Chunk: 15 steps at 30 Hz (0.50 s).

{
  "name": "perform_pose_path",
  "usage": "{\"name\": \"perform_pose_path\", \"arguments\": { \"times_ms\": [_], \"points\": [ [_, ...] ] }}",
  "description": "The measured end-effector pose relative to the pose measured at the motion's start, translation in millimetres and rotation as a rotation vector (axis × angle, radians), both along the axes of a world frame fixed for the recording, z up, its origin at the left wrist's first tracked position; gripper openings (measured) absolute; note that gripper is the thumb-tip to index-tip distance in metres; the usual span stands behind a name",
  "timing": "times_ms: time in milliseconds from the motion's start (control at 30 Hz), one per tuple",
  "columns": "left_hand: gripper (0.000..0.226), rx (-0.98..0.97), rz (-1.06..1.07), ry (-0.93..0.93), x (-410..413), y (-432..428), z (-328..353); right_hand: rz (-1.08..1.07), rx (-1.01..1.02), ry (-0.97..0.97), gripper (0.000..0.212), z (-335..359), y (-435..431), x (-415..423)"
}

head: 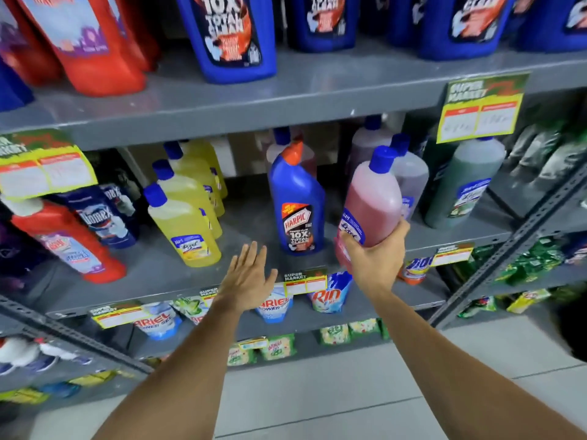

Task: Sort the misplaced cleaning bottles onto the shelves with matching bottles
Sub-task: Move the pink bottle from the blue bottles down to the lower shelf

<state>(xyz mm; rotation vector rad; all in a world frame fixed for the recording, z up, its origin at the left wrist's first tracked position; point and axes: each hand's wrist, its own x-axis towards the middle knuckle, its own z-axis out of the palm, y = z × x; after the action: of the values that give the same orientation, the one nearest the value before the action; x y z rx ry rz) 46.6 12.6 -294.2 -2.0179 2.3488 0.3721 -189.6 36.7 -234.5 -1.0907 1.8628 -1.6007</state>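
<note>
My right hand (374, 255) grips the base of a pink Lizol bottle (373, 198) with a blue cap, tilted and held at the front edge of the middle shelf (178, 274). Just left of it a blue Harpic bottle (297, 204) with an orange-red cap stands alone on that shelf. My left hand (249, 274) hovers flat with fingers spread, empty, in front of the shelf below the Harpic bottle. Several yellow Lizol bottles (182, 223) stand in a row to the left. Behind the pink bottle are purple-grey bottles (409, 176), and a green one (467, 182) stands further right.
On the top shelf (317, 90) stand blue Harpic bottles (228, 33) and red bottles (92, 42). A red bottle (63, 239) and dark Domex bottles (101, 217) sit at the middle shelf's left. Detergent pouches (158, 319) fill the lower shelves. Price tags (481, 109) hang from shelf edges.
</note>
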Motion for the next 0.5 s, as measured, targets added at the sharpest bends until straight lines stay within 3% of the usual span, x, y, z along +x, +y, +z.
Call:
{"name": "perform_pose_path", "arguments": {
  "times_ms": [133,267,500],
  "points": [
    [0.067,0.105,0.042,0.02,9.0,-18.8,-33.9,-0.004,0.006,0.042,0.071,-27.4,-25.1,7.3],
    [0.066,0.062,0.068,0.026,10.2,-26.2,-45.9,0.042,-0.017,0.097,0.08,-42.6,-52.1,10.3],
    [0.073,-0.012,0.077,0.025,11.8,-26.6,-53.4,0.174,-0.055,-0.07,0.065,-62.6,-74.9,17.6]
  ]
}}
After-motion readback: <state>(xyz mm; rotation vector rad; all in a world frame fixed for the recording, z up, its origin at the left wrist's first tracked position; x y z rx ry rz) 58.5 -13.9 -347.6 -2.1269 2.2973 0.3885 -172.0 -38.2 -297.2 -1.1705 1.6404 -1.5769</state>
